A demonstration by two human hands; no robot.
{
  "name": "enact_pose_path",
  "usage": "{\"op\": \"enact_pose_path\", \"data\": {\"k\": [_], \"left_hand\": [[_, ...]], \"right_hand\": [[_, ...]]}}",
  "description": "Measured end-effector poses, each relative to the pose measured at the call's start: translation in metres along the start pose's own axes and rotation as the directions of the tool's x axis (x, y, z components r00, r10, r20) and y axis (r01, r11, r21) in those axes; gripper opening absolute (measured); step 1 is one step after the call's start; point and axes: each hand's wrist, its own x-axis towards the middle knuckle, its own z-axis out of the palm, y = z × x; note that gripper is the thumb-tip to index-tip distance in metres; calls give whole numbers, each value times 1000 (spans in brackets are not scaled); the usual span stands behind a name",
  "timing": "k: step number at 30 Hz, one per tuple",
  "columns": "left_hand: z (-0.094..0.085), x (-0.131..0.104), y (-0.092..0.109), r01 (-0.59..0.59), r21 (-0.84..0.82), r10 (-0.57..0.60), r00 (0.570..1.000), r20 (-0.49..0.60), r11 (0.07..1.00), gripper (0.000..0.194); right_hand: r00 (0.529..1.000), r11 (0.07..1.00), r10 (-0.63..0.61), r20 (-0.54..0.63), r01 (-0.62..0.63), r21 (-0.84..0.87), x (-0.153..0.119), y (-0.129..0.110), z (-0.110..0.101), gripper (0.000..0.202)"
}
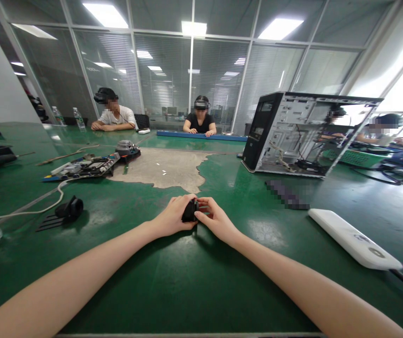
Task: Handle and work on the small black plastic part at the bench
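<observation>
A small black object (189, 212) is held between my two hands, just above the green table (173, 291) near the middle of the view. My left hand (173, 216) wraps round its left side. From the right, my right hand (213, 216) grips its edge with thumb and fingers. What the object is cannot be made out, as the fingers cover part of it.
Left are a black part with prongs (68, 210), a circuit board (85, 166) and a white cable (58, 195). Right stand an open computer case (292, 134) and a white power bank-like device (354, 238). People sit across the table behind a blue bar (201, 136).
</observation>
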Motion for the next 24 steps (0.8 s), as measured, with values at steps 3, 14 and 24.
{"op": "enact_pose_path", "data": {"k": [3, 14, 24], "left_hand": [[0, 0, 0, 2, 9, -2, 1000, 2, 1000, 57], [1, -1, -1, 1, 13, 0, 1000, -3, 1000, 57], [-1, 0, 0, 1, 6, -1, 1000, 0, 1000, 56]], "right_hand": [[999, 999, 34, 16, -33, -25, 0, -3, 0, 29], [997, 997, -79, 14, 79, -3, -1, -2, -1, 19], [1000, 998, -13, 8, 13, -54, 0, -4, 0, 28]]}}
